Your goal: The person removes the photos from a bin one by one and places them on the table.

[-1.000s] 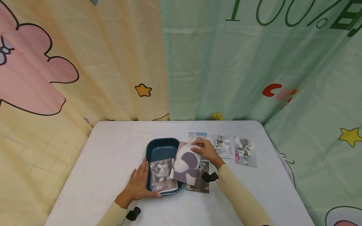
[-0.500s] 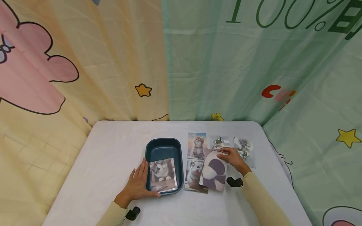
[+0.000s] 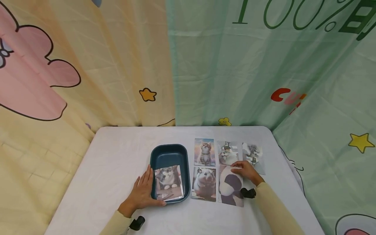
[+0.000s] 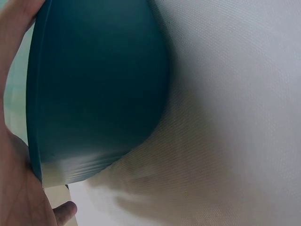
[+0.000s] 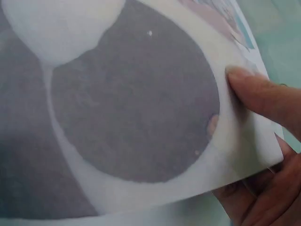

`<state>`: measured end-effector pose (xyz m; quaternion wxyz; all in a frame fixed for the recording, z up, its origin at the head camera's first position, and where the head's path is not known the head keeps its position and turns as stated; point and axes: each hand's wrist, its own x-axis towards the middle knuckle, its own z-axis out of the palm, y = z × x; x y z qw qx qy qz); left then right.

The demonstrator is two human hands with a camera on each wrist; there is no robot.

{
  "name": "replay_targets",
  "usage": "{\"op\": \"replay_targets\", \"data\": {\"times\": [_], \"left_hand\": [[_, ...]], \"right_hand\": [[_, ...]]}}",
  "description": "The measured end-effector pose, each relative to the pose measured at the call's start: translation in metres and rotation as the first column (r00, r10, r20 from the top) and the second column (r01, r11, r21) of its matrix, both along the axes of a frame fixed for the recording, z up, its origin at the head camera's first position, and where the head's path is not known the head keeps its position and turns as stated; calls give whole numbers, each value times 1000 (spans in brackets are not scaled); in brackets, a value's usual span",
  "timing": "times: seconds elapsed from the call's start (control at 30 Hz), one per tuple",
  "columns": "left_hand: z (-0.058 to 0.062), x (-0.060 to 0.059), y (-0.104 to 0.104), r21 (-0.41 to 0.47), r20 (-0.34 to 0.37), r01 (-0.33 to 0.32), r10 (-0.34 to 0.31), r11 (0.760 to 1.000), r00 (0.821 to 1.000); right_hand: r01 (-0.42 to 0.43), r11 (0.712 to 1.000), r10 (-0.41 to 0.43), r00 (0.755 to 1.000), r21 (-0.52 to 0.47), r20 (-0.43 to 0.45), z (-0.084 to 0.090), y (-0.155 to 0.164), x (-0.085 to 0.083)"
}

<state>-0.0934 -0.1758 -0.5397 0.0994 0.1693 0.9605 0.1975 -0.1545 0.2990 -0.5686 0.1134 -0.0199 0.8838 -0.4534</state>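
My left hand lies along the left side of a dark teal tray, fingers straight, thumb at its near corner. In the left wrist view the palm touches the rim of the tray. A cat picture card lies in the tray's near half. My right hand pinches the upper right corner of a card with a large white and grey-purple print. Thumb on top and fingers beneath show on this card in the right wrist view. The card is at the near end of the middle column.
Left of the held card is a hamster card; behind that lies a kitten card. A pale cat card and another grey-white card sit farther back. The white table ends at hanging curtains.
My right hand has carried the white and grey-purple card from over the tray to the right, past the hamster card, and lowered it. My left hand stays at the tray.
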Motion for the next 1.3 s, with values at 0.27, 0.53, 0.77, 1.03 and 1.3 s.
{"op": "replay_targets", "data": {"times": [0.27, 0.53, 0.77, 1.03, 1.3], "left_hand": [[2, 0, -1, -27, 31, 6, -6, 1000, 1000], [1, 0, -2, -22, 31, -3, 3, 1000, 1000], [0, 0, -2, -7, 17, 1, -1, 1000, 1000], [-2, 0, -1, -8, 36, -5, 5, 1000, 999], [0, 0, 0, -5, 46, -6, 7, 1000, 999]], "right_hand": [[62, 992, -39, 978, 109, -207, 1, -13, 6], [65, 995, -36, 947, 81, -321, 36, -52, 0], [-162, 986, 164, 930, 35, -329, 59, -117, -17], [-341, 940, 321, 893, -10, -315, 68, -191, -31], [-416, 909, 395, 885, -37, -246, 55, -240, -38]]}}
